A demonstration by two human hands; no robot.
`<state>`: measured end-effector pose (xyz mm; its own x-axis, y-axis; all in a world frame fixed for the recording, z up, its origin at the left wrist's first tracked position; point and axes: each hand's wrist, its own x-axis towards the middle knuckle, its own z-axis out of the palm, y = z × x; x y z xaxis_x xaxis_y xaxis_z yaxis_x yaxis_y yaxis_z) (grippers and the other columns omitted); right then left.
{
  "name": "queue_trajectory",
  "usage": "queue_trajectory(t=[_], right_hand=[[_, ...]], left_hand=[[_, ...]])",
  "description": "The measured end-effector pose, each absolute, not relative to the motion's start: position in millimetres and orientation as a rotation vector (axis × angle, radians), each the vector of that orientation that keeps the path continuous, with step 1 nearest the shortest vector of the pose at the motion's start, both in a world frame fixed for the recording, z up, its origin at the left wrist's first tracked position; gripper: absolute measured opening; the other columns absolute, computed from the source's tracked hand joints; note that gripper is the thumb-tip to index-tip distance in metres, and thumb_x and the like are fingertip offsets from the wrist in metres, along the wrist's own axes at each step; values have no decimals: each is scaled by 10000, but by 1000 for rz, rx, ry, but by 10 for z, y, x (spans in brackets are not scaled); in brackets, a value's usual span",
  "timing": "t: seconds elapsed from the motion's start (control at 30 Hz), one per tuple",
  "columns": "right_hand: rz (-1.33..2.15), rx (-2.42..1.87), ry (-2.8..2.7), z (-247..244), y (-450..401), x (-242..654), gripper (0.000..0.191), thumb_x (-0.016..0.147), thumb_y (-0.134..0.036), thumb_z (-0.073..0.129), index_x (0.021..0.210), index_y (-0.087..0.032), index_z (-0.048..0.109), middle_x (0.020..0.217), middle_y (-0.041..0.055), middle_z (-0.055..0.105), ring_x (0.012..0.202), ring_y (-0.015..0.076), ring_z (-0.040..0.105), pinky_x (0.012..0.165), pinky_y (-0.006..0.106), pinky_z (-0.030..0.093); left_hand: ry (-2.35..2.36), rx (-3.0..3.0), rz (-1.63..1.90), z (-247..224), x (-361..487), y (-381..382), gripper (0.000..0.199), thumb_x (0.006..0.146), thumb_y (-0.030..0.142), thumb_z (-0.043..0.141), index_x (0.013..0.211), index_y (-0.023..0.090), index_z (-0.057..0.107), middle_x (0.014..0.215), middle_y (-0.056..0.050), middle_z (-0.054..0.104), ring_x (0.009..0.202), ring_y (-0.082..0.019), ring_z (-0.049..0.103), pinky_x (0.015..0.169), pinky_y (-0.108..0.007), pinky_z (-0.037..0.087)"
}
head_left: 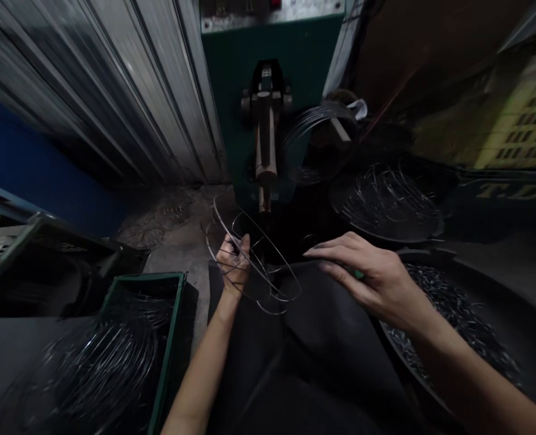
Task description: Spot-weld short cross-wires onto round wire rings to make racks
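My left hand (235, 261) is closed around a light frame of thin wire rings (268, 275), in front of the machine's lower arm. The rings overlap and spread to the right of the fist. My right hand (362, 266) is held out to the right of the wire frame, apart from it, with straight fingers and the thumb a little below them. Nothing shows in it. Above and beyond my left hand, the copper-coloured tip (264, 196) of the green machine (225, 84) points down.
A green crate (177, 326) of wire rings stands at the lower left. On the right are a round tray (435, 232) of bent wires and a wide basin (512, 320) of small metal pieces. A wire bundle (317, 115) hangs beside the machine.
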<state>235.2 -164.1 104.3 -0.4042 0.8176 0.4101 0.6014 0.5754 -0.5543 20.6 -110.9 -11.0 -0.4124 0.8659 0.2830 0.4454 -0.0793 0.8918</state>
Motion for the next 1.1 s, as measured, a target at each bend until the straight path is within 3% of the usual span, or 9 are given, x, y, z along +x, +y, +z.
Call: queue_trajectory(t=[0.23,0.5,0.73,1.1], right_hand=[[355,-1026,-2463,774,-1643,2140,255,894,-315,466,999,-181,655,888,87,621,795,168,510,689,296,459],[266,-1383,-2653,452,-1312,2409,248,888,-306,470,878,-184,687,890,95,580,817,186,458,704,295,377],[362,-1470,-2782,245,-1140,2215,196,865,-318,505,871,-230,681,911,60,575,841,186,464,642,283,321],[320,-1417,-2787,129,-893,2123,170,851,-321,521,834,-240,670,865,55,550,820,191,452,621,289,343]], left_hand=[[1854,1488,1389,-571,446,-1243,327,784,467,559,653,192,439,575,22,512,527,-110,526,545,-223,420],[1504,1175,1105,-1037,658,-1767,387,751,480,585,949,160,497,884,-87,620,790,-168,625,698,-277,501],[1435,821,956,-1389,758,-2191,504,747,495,572,1107,153,484,1025,-140,666,973,-237,635,857,-335,472],[1422,620,965,-1585,748,-2142,408,719,402,635,1034,174,513,1035,-115,673,1039,-244,613,944,-323,453]])
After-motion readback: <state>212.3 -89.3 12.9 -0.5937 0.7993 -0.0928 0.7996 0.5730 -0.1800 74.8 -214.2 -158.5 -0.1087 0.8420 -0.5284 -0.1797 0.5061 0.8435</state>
